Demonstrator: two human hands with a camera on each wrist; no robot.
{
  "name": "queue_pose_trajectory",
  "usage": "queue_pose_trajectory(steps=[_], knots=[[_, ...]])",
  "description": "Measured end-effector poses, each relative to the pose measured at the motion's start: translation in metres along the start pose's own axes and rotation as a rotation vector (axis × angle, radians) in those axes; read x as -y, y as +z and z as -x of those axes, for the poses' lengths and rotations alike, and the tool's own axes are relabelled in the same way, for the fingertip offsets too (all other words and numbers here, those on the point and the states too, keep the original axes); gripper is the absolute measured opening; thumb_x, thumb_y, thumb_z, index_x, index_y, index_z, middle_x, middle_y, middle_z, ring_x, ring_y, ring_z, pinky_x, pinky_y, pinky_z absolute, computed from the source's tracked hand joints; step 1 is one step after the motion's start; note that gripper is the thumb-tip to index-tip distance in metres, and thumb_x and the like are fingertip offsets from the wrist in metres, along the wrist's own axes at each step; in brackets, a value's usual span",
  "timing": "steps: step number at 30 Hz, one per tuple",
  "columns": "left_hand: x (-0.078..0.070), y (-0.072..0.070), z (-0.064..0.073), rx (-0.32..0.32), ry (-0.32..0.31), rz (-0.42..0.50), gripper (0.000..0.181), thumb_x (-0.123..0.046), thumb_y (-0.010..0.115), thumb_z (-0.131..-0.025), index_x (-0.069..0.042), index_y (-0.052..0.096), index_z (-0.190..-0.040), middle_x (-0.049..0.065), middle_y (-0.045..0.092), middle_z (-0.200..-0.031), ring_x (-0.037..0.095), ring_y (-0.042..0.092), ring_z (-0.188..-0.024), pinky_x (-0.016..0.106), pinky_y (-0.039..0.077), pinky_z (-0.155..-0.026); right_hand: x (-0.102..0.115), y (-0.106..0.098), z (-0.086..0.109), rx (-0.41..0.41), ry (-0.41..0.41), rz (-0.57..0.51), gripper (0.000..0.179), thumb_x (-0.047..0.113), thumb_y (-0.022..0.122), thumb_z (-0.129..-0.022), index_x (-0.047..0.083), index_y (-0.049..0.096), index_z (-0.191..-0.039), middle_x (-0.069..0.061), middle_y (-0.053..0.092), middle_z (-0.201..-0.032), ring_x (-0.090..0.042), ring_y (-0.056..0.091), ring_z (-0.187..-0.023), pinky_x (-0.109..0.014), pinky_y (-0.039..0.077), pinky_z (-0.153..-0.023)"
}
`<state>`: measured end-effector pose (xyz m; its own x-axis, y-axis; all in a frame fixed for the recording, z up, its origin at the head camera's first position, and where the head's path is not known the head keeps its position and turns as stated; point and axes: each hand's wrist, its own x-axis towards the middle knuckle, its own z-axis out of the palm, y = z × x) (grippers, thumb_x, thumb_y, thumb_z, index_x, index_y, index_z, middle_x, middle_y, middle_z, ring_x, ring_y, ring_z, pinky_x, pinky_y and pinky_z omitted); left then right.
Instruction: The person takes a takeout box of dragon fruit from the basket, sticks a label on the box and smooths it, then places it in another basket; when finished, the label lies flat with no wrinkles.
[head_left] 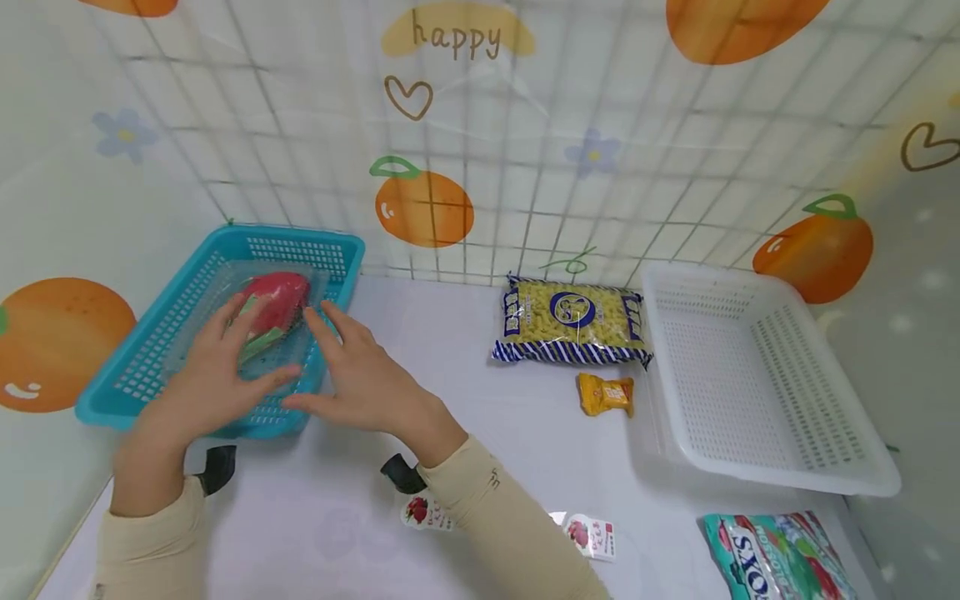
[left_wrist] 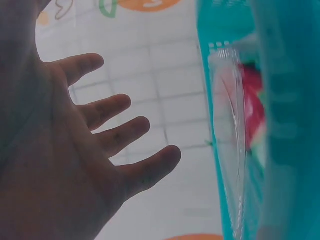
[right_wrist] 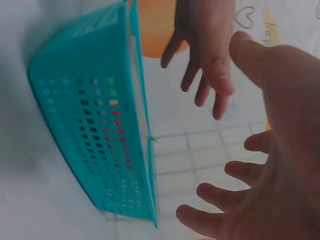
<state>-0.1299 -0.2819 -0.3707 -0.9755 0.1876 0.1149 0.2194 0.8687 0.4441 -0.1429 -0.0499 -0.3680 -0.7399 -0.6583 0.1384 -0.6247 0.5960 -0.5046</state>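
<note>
At the left of the head view stands a blue plastic basket (head_left: 142,337). Inside it lies a clear plastic box (head_left: 202,312) holding a red and green item that looks like a dragon fruit (head_left: 283,300). My left hand (head_left: 217,375) hovers over the basket with fingers spread, holding nothing. Beside it, above the basket's right side, my right hand (head_left: 367,379) is also spread and holds nothing. Both wrist views show the fingers apart from the basket. Part of the red item is hidden behind the left fingers in the head view.
A pasta bag (head_left: 573,321) and a small orange packet (head_left: 606,394) lie beside a white basket (head_left: 757,375) on the right. A green snack bag (head_left: 780,554) is at the front right. Two stickers or cards, one a printed card (head_left: 592,537), lie near the right sleeve.
</note>
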Motion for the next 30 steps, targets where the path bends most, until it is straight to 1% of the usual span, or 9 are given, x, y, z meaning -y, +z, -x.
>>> queue_pose_trajectory(steps=[3,6,9,13,17,22,26,28,30], knots=[[0.011,-0.007,0.003,-0.007,0.006,0.000,0.103,-0.043,0.076,-0.089,-0.011,0.013,-0.165,0.031,0.009,-0.166,0.060,0.012,-0.148,0.088,0.028,-0.094,0.005,0.005,-0.008,0.025,-0.010,0.030,0.104,0.063,0.062,-0.093,0.014,0.004,-0.166,-0.007,0.005,-0.173,-0.026,0.017,-0.159,-0.041,0.033,-0.124],[0.023,-0.013,0.003,-0.010,0.010,0.029,0.100,-0.040,0.075,-0.091,-0.008,0.015,-0.164,0.033,0.008,-0.165,0.061,0.009,-0.148,0.088,0.024,-0.097,0.009,0.007,-0.016,0.055,-0.011,0.045,0.104,0.064,0.059,-0.094,0.014,0.003,-0.165,-0.008,0.003,-0.173,-0.025,0.016,-0.159,-0.041,0.029,-0.126],[0.033,-0.020,0.000,0.013,-0.018,0.031,0.097,-0.041,0.071,-0.093,-0.006,0.014,-0.163,0.035,0.007,-0.165,0.062,0.009,-0.148,0.088,0.023,-0.098,0.011,0.008,-0.023,0.067,-0.015,0.055,0.103,0.063,0.059,-0.095,0.013,0.003,-0.165,-0.008,0.004,-0.173,-0.025,0.017,-0.159,-0.040,0.028,-0.127],[0.044,-0.027,-0.004,0.066,-0.062,-0.002,0.097,-0.045,0.066,-0.096,-0.006,0.009,-0.164,0.036,0.005,-0.164,0.062,0.008,-0.148,0.089,0.026,-0.095,0.014,0.010,-0.030,0.088,-0.002,0.025,0.103,0.062,0.059,-0.095,0.014,0.002,-0.165,-0.006,0.003,-0.173,-0.024,0.017,-0.159,-0.037,0.034,-0.123],[0.055,-0.034,-0.011,0.098,-0.061,-0.008,0.095,-0.045,0.064,-0.098,-0.004,0.008,-0.164,0.038,0.005,-0.163,0.062,0.009,-0.147,0.089,0.026,-0.094,0.019,0.013,-0.040,0.116,0.012,0.011,0.102,0.063,0.058,-0.095,0.016,0.000,-0.166,-0.005,0.002,-0.174,-0.021,0.013,-0.160,-0.035,0.037,-0.121],[0.070,-0.041,-0.020,0.114,-0.059,-0.010,0.093,-0.043,0.062,-0.099,0.000,0.009,-0.163,0.042,0.006,-0.161,0.066,0.013,-0.143,0.088,0.026,-0.095,0.029,0.018,-0.055,0.126,0.030,0.052,0.103,0.066,0.057,-0.094,0.018,-0.001,-0.165,-0.004,0.003,-0.174,-0.017,0.011,-0.160,-0.033,0.030,-0.125],[0.079,-0.044,-0.028,0.141,-0.059,-0.049,0.096,-0.043,0.063,-0.098,0.002,0.009,-0.162,0.045,0.009,-0.158,0.067,0.016,-0.140,0.088,0.026,-0.095,0.037,0.024,-0.065,0.137,0.088,0.051,0.104,0.066,0.058,-0.093,0.017,0.001,-0.166,-0.004,0.007,-0.173,-0.018,0.017,-0.159,-0.034,0.033,-0.124],[0.083,-0.046,-0.031,0.173,-0.060,-0.059,0.099,-0.044,0.065,-0.096,0.003,0.006,-0.161,0.045,0.009,-0.158,0.067,0.015,-0.141,0.088,0.026,-0.095,0.042,0.027,-0.068,0.139,0.135,0.044,0.103,0.066,0.059,-0.093,0.018,0.003,-0.166,-0.003,0.009,-0.173,-0.020,0.023,-0.157,-0.034,0.038,-0.121],[0.087,-0.047,-0.035,0.218,-0.072,-0.056,0.105,-0.045,0.068,-0.095,0.002,0.002,-0.162,0.043,0.005,-0.160,0.066,0.012,-0.142,0.088,0.026,-0.097,0.047,0.031,-0.072,0.142,0.189,0.046,0.103,0.067,0.059,-0.092,0.020,0.004,-0.166,0.000,0.009,-0.173,-0.019,0.027,-0.155,-0.033,0.041,-0.118]])
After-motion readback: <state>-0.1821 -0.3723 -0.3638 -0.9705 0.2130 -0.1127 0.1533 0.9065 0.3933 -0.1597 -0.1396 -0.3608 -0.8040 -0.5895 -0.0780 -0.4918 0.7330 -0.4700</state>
